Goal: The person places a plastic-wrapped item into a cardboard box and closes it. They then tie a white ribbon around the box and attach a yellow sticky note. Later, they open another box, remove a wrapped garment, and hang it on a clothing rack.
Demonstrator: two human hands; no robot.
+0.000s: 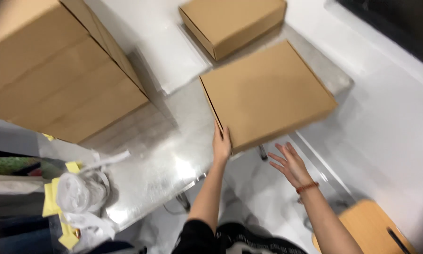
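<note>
Left hand (221, 143) grips the near corner of a flat brown cardboard box (268, 94), fingers wrapped up over the corner edge, thumb side hidden; hand is clamped on the box. Right hand (290, 164) is open, fingers spread apart, palm toward the box, just below its near edge, not touching it, holding nothing. Red band on the right wrist (307, 187).

The box is above both hands, lying flat but turned at an angle on the shiny metal table (164, 155), its near corner hanging past the table edge. Lid closed, broad face up. Nearly square, so the long axis is hard to call; the near edge runs from the left hand up and away to the right.

Beyond that box, further from the hands, a second smaller closed cardboard box (232, 23). Far to the left of the left hand, a big stack of cardboard cartons (56, 70). Lower left of the left hand, crumpled clear plastic wrap (82, 193) with yellow paper slips (51, 200). Lower right of the right hand, a wooden chair seat (371, 226) on the white floor (390, 122).
</note>
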